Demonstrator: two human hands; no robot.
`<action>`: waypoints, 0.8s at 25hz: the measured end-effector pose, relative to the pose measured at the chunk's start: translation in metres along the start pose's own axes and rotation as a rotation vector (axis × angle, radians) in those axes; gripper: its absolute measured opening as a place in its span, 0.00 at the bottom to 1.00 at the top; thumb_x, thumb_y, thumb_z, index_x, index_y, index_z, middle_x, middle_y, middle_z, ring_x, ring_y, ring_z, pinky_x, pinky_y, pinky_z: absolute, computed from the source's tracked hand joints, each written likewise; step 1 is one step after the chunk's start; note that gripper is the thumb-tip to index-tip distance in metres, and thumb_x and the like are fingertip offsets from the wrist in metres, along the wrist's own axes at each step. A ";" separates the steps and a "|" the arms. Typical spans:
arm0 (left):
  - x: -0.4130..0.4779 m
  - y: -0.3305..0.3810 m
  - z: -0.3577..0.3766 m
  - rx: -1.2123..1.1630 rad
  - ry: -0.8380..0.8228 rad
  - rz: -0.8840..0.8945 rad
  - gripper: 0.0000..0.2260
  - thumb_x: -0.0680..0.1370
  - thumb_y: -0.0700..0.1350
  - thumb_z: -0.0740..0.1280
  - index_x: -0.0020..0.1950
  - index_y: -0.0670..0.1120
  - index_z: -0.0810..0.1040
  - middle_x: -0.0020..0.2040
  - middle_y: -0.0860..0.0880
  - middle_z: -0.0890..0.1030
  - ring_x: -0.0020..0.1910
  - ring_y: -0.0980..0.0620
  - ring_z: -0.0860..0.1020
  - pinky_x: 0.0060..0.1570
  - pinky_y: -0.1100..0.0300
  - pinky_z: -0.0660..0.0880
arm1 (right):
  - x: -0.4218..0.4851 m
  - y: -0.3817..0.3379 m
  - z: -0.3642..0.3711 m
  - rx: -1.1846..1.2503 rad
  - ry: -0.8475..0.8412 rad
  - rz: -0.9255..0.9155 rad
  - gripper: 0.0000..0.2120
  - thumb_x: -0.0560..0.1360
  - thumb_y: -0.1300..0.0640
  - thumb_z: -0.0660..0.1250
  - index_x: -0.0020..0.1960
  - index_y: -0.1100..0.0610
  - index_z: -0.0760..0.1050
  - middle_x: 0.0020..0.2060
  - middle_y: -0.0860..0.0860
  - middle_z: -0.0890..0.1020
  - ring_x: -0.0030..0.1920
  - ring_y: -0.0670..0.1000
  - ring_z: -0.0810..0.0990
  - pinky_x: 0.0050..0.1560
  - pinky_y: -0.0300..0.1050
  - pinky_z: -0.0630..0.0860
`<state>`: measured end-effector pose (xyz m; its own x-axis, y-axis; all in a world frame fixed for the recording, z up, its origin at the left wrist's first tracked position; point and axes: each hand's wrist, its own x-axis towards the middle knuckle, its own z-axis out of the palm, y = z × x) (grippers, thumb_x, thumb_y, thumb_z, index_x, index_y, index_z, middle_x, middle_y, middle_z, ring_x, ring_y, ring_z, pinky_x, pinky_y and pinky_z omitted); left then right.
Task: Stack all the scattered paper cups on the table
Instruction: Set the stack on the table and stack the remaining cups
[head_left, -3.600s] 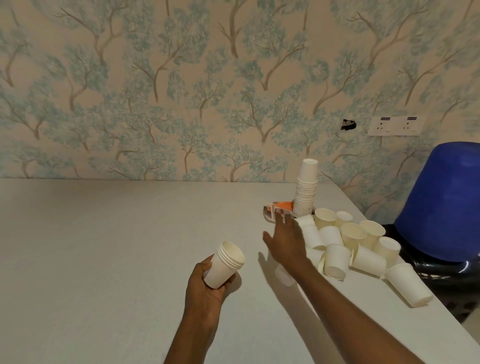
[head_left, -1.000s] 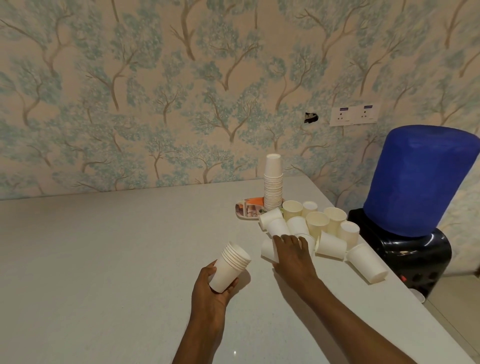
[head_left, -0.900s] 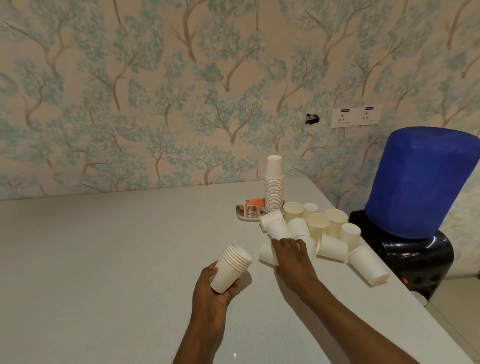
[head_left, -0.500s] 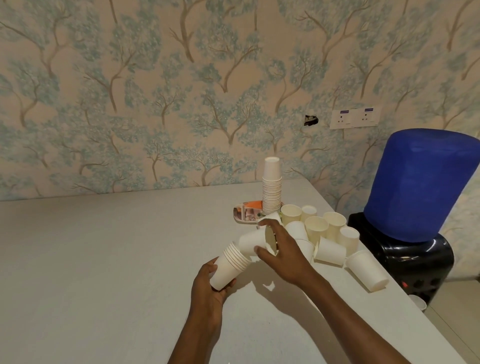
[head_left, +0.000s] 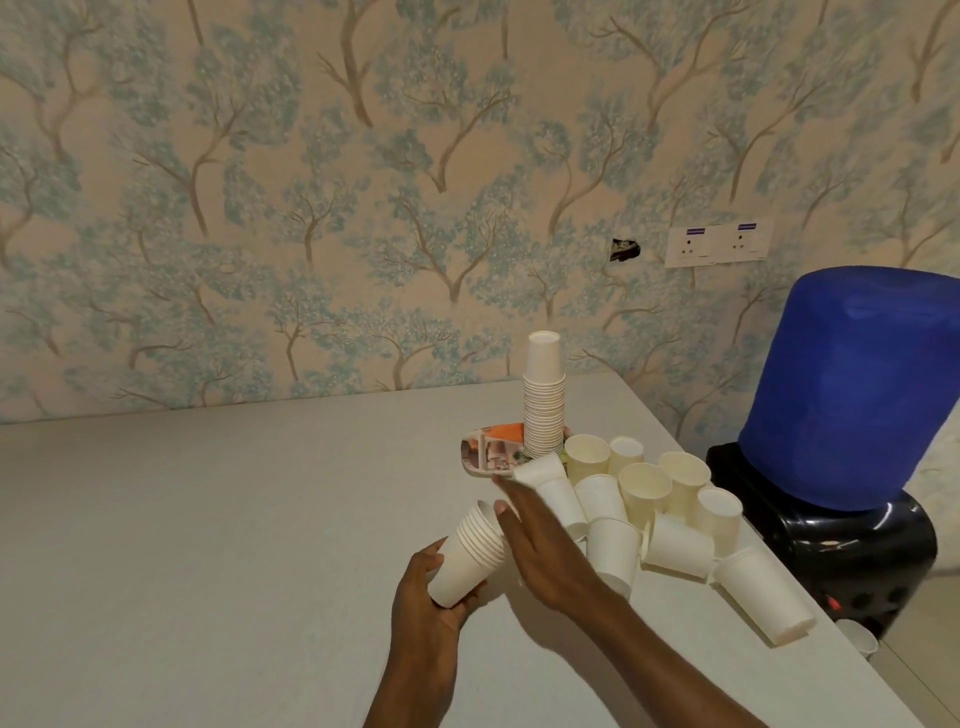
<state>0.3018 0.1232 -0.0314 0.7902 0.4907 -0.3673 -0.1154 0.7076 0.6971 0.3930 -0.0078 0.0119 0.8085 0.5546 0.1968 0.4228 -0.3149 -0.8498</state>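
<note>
pale grey table (head_left: 208, 519) fills the lower frame. at lower centre, the left hand (head_left: 428, 603) grips a short stack (head_left: 470, 556) of nested paper cups, fingers and thumb curled round its base, the stack tilted with its mouth toward the upper right. the right hand (head_left: 540, 545) lies flat against that mouth, fingers straight and pressed together, fingertips at the rim, holding nothing. just right of it, loose cups (head_left: 644, 499) crowd the table's right edge, some upright, some on their sides, most touching one another. behind them, right of centre, a tall stack (head_left: 544, 400) of upturned cups stands at the right end of a small printed tray (head_left: 485, 457). past the table edge at far right, a blue jug (head_left: 852, 384) sits on a black dispenser (head_left: 831, 551). tree-patterned wallpaper (head_left: 311, 182) covers the wall behind, with twin sockets (head_left: 719, 246) at upper right.
</note>
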 end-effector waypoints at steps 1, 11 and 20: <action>0.004 0.001 0.001 -0.003 -0.001 0.021 0.16 0.81 0.43 0.61 0.67 0.40 0.75 0.61 0.35 0.78 0.57 0.32 0.77 0.51 0.40 0.80 | 0.017 0.002 -0.006 -0.222 0.086 -0.027 0.22 0.83 0.44 0.56 0.76 0.47 0.64 0.74 0.45 0.69 0.73 0.49 0.68 0.72 0.44 0.69; 0.050 0.010 0.002 0.022 0.018 0.090 0.11 0.81 0.44 0.63 0.62 0.46 0.77 0.60 0.39 0.78 0.60 0.33 0.76 0.54 0.40 0.79 | 0.109 0.027 0.013 -1.153 0.085 0.146 0.23 0.80 0.49 0.61 0.72 0.56 0.66 0.70 0.61 0.70 0.71 0.64 0.68 0.70 0.60 0.66; 0.056 0.014 -0.010 0.125 0.067 0.232 0.15 0.80 0.43 0.66 0.66 0.46 0.75 0.61 0.40 0.77 0.60 0.36 0.76 0.56 0.40 0.78 | 0.095 0.001 -0.009 -0.234 0.268 -0.051 0.30 0.71 0.48 0.76 0.69 0.53 0.69 0.65 0.53 0.73 0.62 0.53 0.74 0.58 0.45 0.73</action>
<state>0.3378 0.1658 -0.0483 0.7094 0.6677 -0.2257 -0.2102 0.5061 0.8365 0.4740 0.0373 0.0343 0.8494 0.3622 0.3838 0.5226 -0.4766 -0.7069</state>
